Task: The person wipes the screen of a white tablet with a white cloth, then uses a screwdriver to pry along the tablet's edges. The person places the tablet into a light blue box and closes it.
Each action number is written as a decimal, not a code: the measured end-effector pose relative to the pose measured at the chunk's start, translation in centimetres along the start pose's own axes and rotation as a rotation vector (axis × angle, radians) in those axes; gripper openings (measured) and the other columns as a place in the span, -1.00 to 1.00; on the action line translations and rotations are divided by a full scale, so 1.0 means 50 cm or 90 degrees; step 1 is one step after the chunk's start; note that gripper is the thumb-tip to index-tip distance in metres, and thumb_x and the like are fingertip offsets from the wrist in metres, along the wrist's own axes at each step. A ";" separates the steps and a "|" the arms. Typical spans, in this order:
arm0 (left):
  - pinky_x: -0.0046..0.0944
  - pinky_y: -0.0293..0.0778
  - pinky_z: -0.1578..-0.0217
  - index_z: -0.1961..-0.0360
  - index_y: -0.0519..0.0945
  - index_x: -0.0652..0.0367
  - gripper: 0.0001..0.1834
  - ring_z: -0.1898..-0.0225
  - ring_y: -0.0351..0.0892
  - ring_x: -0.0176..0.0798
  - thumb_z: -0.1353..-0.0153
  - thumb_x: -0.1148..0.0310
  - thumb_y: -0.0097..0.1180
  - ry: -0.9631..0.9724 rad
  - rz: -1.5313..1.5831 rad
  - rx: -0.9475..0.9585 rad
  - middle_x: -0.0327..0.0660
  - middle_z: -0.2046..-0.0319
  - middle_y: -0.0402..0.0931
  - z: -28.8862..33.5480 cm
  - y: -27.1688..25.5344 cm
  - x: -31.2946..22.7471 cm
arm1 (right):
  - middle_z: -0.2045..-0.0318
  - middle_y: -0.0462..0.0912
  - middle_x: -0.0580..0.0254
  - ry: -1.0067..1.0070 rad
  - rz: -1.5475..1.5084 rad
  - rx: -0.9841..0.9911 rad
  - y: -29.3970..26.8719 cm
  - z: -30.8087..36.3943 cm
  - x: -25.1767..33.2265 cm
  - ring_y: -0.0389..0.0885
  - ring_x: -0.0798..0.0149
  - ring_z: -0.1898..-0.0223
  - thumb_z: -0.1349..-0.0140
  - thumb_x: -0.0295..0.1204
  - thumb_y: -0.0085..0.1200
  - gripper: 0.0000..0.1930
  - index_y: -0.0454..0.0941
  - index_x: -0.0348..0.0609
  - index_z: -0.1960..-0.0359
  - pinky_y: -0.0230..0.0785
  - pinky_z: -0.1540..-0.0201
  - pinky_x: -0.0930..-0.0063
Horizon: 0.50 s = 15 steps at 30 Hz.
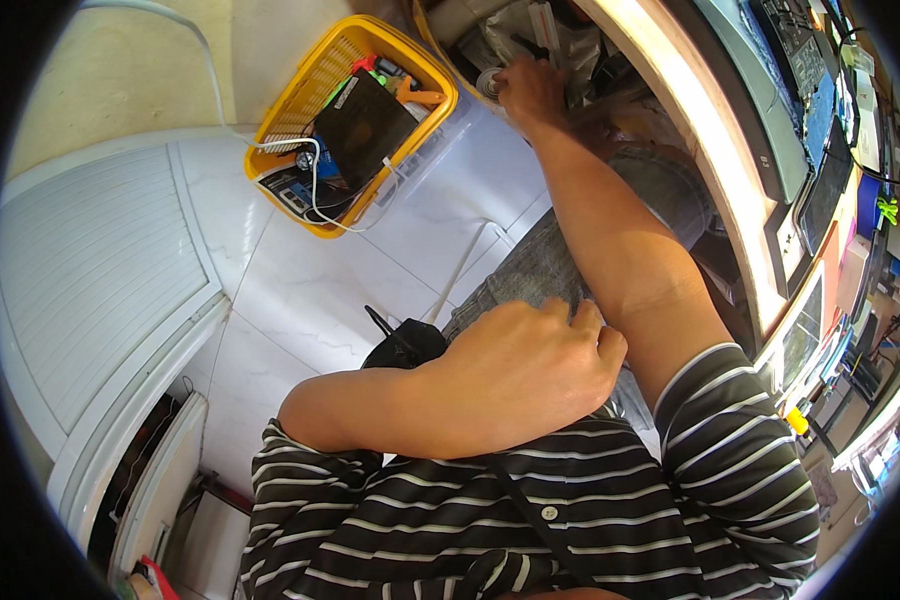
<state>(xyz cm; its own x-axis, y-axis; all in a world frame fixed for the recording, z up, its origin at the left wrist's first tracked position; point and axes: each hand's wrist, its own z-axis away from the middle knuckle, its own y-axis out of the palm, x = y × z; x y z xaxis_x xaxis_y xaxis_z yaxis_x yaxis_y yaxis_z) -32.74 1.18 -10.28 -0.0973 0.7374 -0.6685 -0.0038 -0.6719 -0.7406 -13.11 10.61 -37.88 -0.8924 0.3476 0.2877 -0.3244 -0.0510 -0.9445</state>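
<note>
My right hand [532, 92] reaches far forward among clear plastic bags [575, 48] and jumbled items under the desk edge. Its fingers bend down into the pile; what they grip, if anything, is hidden. A small round whitish thing [487, 82] lies beside these fingers. Across my body, my left hand [535, 365] is closed, knuckles up, near the inside of my right elbow. Its palm is turned away, so I cannot see whether something is in it.
A yellow basket [270, 112] at the far left holds a dark flat box [363, 125], an orange clamp-like piece [420, 96] and a white cable [317, 165]. A desk edge [715, 130] curves along the right, with electronics on it. A black bag [407, 345] hangs by my left forearm.
</note>
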 end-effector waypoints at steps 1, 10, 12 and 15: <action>-0.23 0.63 0.55 0.19 0.62 0.32 -0.70 0.34 0.73 -0.13 -0.02 0.42 0.23 0.005 0.003 0.002 0.15 0.07 0.68 0.000 0.004 -0.001 | 0.13 0.77 0.19 0.008 0.010 0.011 -0.001 -0.001 -0.001 0.64 -0.01 -0.06 -0.19 -0.35 0.27 -0.82 0.84 0.16 0.20 0.27 -0.19 -0.05; -0.19 0.62 0.58 0.29 0.62 0.35 -0.77 0.40 0.73 -0.12 -0.02 0.43 0.22 0.020 0.025 -0.016 0.19 0.16 0.70 -0.006 0.017 -0.014 | 0.08 0.75 0.29 0.002 -0.007 0.032 -0.007 0.002 -0.003 0.65 0.03 -0.08 -0.15 -0.34 0.31 -0.82 0.83 0.21 0.20 0.29 -0.18 -0.07; -0.20 0.63 0.57 0.29 0.62 0.35 -0.77 0.40 0.73 -0.12 -0.02 0.43 0.22 0.024 0.028 -0.010 0.19 0.15 0.70 -0.008 0.017 -0.015 | 0.09 0.76 0.29 -0.013 0.000 0.010 0.002 0.005 -0.007 0.66 0.03 -0.06 -0.14 -0.34 0.31 -0.81 0.83 0.24 0.21 0.30 -0.17 -0.07; -0.20 0.64 0.53 0.29 0.62 0.33 -0.77 0.40 0.73 -0.12 -0.03 0.43 0.22 0.026 0.027 -0.003 0.19 0.16 0.70 -0.007 0.012 -0.013 | 0.12 0.75 0.22 -0.015 -0.001 -0.008 0.006 0.009 -0.009 0.65 0.00 -0.05 -0.19 -0.32 0.26 -0.80 0.84 0.27 0.18 0.30 -0.18 -0.04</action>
<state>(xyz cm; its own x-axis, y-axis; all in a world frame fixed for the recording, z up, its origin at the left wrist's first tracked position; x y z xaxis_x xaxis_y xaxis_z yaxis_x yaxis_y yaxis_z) -32.33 0.32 -10.29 -0.0564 0.7110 -0.7009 0.0043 -0.7019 -0.7123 -12.96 10.02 -38.21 -0.8989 0.3255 0.2933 -0.3224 -0.0381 -0.9458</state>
